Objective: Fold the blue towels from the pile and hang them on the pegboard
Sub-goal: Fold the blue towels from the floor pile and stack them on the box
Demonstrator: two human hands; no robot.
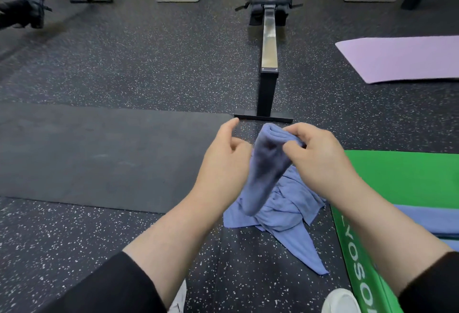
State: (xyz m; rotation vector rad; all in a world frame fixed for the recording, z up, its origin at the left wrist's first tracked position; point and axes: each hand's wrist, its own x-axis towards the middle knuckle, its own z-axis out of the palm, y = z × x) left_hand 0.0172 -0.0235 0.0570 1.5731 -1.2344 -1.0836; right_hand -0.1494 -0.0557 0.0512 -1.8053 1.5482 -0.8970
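My right hand (320, 158) pinches the top of a folded blue towel (265, 166), thumb and fingers curled over its rounded fold. The towel hangs down from that grip as a narrow, doubled strip, its lower end blurred, in the air above the floor. My left hand (223, 161) is just beside the towel on its left; the fingers are loosely bent, index raised. Whether the palm or inner fingers touch the cloth, I cannot tell: that side is hidden.

Directly below the hanging towel, the pile of blue towels (285, 210) lies crumpled on the speckled black floor (124, 64), one corner trailing toward me. The pile touches the left edge of a green mat (409, 178). A further strip of blue cloth (427, 220) lies flat on the green mat, at the right edge of view.

A black mat (99, 156) lies on the floor to the left of my hands. A rowing machine (269, 39) stands ahead, its foot bar just beyond the towel. A lilac mat (402, 59) lies far right. My white shoes (340, 300) show at the bottom edge. Both sleeves are black.
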